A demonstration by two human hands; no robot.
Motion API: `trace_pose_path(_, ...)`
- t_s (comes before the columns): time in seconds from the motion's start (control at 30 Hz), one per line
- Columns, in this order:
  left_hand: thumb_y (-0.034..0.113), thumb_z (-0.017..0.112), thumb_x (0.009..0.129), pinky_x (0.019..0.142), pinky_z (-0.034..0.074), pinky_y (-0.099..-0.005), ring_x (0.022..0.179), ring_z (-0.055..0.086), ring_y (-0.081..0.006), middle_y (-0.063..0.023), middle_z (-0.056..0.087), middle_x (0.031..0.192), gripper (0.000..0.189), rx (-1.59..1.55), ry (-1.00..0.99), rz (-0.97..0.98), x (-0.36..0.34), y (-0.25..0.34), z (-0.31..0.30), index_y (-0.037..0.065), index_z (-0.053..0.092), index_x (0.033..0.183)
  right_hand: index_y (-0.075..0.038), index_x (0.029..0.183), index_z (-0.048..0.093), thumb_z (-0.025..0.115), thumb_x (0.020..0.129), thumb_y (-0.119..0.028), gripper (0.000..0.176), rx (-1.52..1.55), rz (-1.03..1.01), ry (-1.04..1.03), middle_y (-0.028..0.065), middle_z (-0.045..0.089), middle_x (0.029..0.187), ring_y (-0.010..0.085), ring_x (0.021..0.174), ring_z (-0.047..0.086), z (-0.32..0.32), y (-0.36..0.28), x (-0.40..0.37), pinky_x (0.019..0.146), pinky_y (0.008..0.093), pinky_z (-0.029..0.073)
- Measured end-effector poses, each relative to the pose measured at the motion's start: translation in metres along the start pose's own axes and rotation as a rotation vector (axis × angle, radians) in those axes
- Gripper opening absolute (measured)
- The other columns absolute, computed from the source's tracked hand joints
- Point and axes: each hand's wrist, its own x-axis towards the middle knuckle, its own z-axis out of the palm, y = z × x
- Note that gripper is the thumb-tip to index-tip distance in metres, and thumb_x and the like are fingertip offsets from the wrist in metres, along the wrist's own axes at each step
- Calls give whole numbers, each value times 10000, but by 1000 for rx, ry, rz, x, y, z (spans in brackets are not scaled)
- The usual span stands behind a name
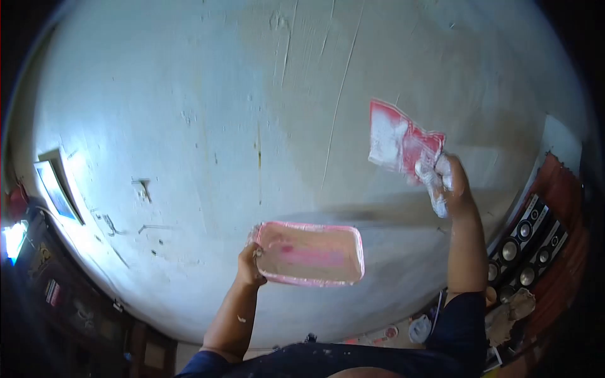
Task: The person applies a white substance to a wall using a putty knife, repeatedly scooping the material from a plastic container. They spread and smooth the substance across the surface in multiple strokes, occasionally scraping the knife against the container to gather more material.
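Note:
My left hand (pixel 250 264) grips the left end of a shallow pink plastic tray (pixel 360 255), its inside smeared with pale putty and pink patches. Raised higher on the right, my right hand (pixel 444 183) is closed around the lower corner of a flat red putty spreader (pixel 419 145). White putty coats much of the spreader's face and my right fingers. The spreader stands tilted in front of the wall (pixel 302 126), which has grey and bluish patches, thin raised ridges and small chips.
A framed picture (pixel 58 191) hangs at the left of the wall. Tall speakers (pixel 526 246) stand at the right beside a reddish-brown curtain (pixel 554 208). Dark furniture (pixel 82 309) lines the lower left. A whitish container (pixel 420 329) is on the floor by my right arm.

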Motion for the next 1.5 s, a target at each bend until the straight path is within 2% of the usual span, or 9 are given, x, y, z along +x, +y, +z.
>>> trace_pose_path(0.13,301,384,845,812,483,-414,960,573,-308,-169,579,1060,448,-470,-161,-119,14,7,8,-22,525,1121,44,1144,484,610,763,-72,418,-1231,-263,124,224,597,983,353,893,598,-10,-73,70,787,403,476)
trace_pose_path(0.5,267,398,834,833,473,-414,978,564,-284,-146,559,1093,419,-360,-38,-37,10,-10,1,10,503,1148,37,1028,550,474,779,-96,292,-1610,-402,267,205,621,876,378,727,617,-14,-67,299,667,470,500)
trace_pose_path(0.67,287,420,837,842,468,-404,1015,545,-269,-129,539,1120,425,-297,-3,-97,-3,-42,-38,47,473,1184,94,1269,366,449,798,-91,513,-1741,-213,-240,313,526,1128,446,924,584,72,-14,194,800,474,495)
trace_pose_path(0.7,299,425,839,845,466,-401,1022,540,-266,-124,533,1129,432,-285,17,-87,-7,-50,-44,58,464,1195,140,1265,354,449,793,-115,545,-1965,-709,81,336,461,1210,490,998,544,83,46,149,803,459,508)
trace_pose_path(0.73,299,425,839,845,466,-401,1022,540,-266,-124,533,1129,432,-297,21,-98,-10,-56,-46,58,464,1195,136,1179,486,499,772,-152,499,-2019,-645,-87,375,470,1178,537,992,529,115,43,94,817,529,483)
trace_pose_path(0.93,377,496,830,862,461,-378,999,549,-236,-102,535,1106,505,-119,6,52,-21,-91,-62,63,415,1218,140,1227,421,502,736,-145,573,-1583,-555,-686,331,490,1192,383,949,614,181,85,-103,671,372,546)
trace_pose_path(1.17,134,420,804,825,445,-361,942,547,-254,-120,574,1009,262,-162,-42,98,-15,-115,-68,-9,592,940,27,946,555,536,742,-102,242,-1425,-184,-288,193,612,716,343,684,624,111,-43,50,650,439,508)
trace_pose_path(1.33,71,345,754,818,466,-330,934,562,-242,-116,559,1041,387,-331,-14,-52,-21,-76,-54,1,479,1111,50,1079,510,485,796,-63,305,-1593,-478,332,247,621,885,394,809,615,50,-109,238,757,458,488)
trace_pose_path(1.5,241,461,791,843,473,-391,988,543,-235,-101,532,1081,394,-186,-19,-17,-24,-95,-70,58,448,1139,82,991,577,499,783,-66,267,-1683,-417,152,232,627,921,370,831,629,62,-92,281,738,442,503)
